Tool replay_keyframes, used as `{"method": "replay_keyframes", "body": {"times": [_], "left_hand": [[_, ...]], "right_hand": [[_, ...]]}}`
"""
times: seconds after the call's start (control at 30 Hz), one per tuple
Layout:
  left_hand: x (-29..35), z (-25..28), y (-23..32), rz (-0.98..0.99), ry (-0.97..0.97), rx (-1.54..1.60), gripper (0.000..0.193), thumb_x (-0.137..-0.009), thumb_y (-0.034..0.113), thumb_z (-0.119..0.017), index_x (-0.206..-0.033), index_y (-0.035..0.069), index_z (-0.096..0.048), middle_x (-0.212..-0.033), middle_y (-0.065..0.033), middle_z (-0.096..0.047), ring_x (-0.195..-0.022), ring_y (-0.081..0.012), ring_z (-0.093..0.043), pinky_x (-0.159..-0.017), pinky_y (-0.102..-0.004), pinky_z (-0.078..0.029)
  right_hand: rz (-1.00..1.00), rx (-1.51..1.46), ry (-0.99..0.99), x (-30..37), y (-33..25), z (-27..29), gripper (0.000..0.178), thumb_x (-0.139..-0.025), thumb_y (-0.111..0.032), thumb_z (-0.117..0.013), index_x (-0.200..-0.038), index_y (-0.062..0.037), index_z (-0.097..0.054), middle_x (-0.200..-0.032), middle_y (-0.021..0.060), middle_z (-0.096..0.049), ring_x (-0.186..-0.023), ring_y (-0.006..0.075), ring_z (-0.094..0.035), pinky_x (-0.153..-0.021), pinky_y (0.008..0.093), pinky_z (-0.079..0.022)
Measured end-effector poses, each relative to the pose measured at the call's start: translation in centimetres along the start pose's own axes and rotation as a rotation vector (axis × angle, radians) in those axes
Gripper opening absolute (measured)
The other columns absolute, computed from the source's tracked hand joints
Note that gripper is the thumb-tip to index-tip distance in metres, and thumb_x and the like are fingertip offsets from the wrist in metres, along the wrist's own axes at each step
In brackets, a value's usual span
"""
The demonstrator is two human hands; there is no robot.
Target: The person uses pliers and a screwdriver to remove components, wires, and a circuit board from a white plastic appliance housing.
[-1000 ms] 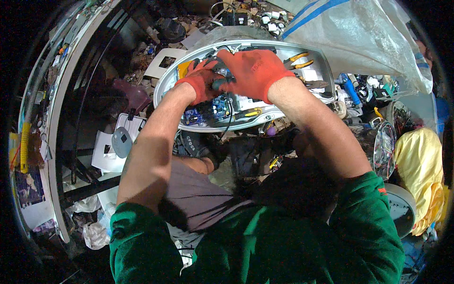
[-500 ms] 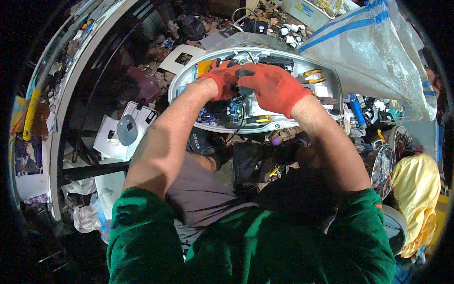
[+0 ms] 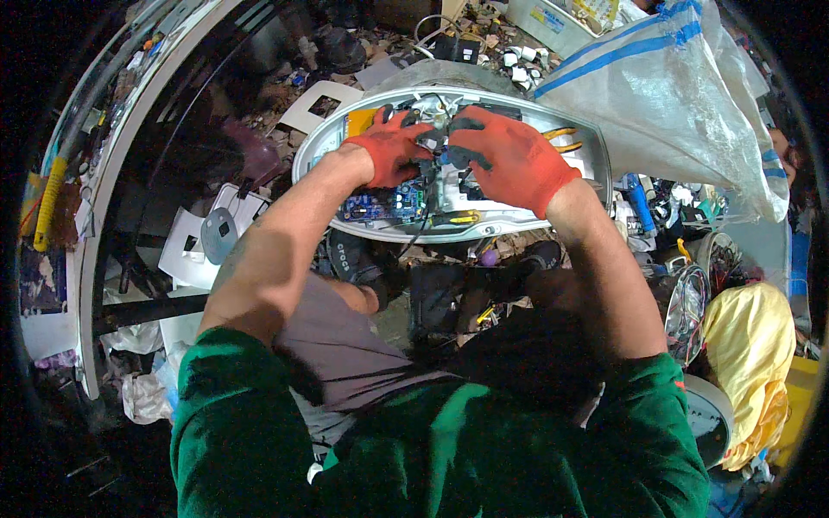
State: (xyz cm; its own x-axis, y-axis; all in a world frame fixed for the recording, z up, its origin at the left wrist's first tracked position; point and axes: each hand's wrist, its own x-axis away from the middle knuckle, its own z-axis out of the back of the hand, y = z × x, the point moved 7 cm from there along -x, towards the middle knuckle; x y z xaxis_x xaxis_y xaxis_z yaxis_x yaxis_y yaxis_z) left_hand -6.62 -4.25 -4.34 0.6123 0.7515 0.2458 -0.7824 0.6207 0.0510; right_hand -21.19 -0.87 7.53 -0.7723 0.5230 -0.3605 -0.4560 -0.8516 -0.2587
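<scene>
A white oval plastic shell [image 3: 509, 228] full of electronic parts lies in front of me. Both my hands wear red gloves with dark fingertips and work above it. My left hand [image 3: 393, 154] has its fingers bent in at a small dark part near the shell's middle. Facing it, my right hand [image 3: 516, 160] is closed, its thumb and fingers curled together; its grip is hidden. Below the left hand sits a blue circuit board [image 3: 384, 204]. A yellow-and-black handled tool [image 3: 458, 217] lies along the near rim, and yellow-handled pliers [image 3: 561, 138] rest at the right.
A white woven sack [image 3: 665, 104] with blue stripes leans at the far right. Mixed scrap, a blue cylinder [image 3: 640, 203] and a yellow cloth bundle [image 3: 749, 345] lie on the right. White plastic covers [image 3: 186, 250] are to the left, beside a dark framed panel [image 3: 147, 173].
My hands have moved apart, the right one shifting slightly right and the left one slightly left. More of the blue board now shows. The whole view has shifted a little.
</scene>
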Motion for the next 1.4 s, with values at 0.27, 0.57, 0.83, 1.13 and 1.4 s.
{"method": "replay_keyframes", "body": {"times": [0.27,0.57,0.83,1.13,1.4], "left_hand": [[1.0,1.1,-1.9,0.134,-0.003,0.086,0.056,-0.09,0.02,-0.058,-0.143,0.023,-0.04,-0.155,-0.0077,-0.03,-0.14,-0.0488,-0.025,-0.117,-0.0551,-0.018],[3.1,4.6,-4.0,0.101,0.269,0.266,0.044,-0.091,0.022,-0.06,-0.133,0.013,-0.051,-0.141,-0.0155,-0.048,-0.132,-0.0362,-0.042,-0.111,-0.042,-0.033],[2.4,4.0,-3.0,0.045,0.341,0.223,0.039,-0.09,0.021,-0.061,-0.128,0.012,-0.055,-0.135,-0.0145,-0.052,-0.128,-0.0395,-0.045,-0.111,-0.0433,-0.033],[1.8,7.9,-5.2,0.082,0.556,0.866,0.052,-0.083,0.005,-0.061,-0.134,0.007,-0.05,-0.134,-0.0132,-0.055,-0.125,-0.0244,-0.051,-0.107,-0.033,-0.037],[1.7,1.4,-10.4,0.556,0.249,0.469,0.059,-0.087,0.042,-0.066,-0.133,0.009,-0.05,-0.121,-0.0189,-0.062,-0.116,-0.0352,-0.057,-0.097,-0.0384,-0.046]], "right_hand": [[-0.066,-0.047,-0.052,1.5,0.7,0.2,0.04,-0.076,-0.007,-0.061,-0.115,-0.0122,-0.063,-0.124,0.0165,-0.056,-0.107,0.0364,-0.06,-0.093,0.0437,-0.049],[-0.238,-0.315,0.239,3.4,4.9,5.5,0.041,-0.08,-0.026,-0.064,-0.116,-0.0077,-0.061,-0.107,0.0194,-0.065,-0.1,0.0379,-0.063,-0.088,0.0429,-0.051],[-0.258,-0.167,0.009,4.5,5.3,1.2,0.052,-0.077,-0.027,-0.067,-0.124,-0.0082,-0.056,-0.111,0.0175,-0.065,-0.105,0.0358,-0.062,-0.093,0.043,-0.049],[-0.315,-0.009,-0.115,3.4,7.1,-2.4,0.05,-0.085,-0.033,-0.059,-0.131,-0.0136,-0.053,-0.129,0.0155,-0.057,-0.119,0.0326,-0.055,-0.103,0.0412,-0.043],[-0.306,0.145,-0.169,1.7,6.0,-3.1,0.049,-0.084,-0.042,-0.063,-0.122,-0.0126,-0.057,-0.119,0.0126,-0.061,-0.112,0.0329,-0.058,-0.094,0.0444,-0.047]]}}
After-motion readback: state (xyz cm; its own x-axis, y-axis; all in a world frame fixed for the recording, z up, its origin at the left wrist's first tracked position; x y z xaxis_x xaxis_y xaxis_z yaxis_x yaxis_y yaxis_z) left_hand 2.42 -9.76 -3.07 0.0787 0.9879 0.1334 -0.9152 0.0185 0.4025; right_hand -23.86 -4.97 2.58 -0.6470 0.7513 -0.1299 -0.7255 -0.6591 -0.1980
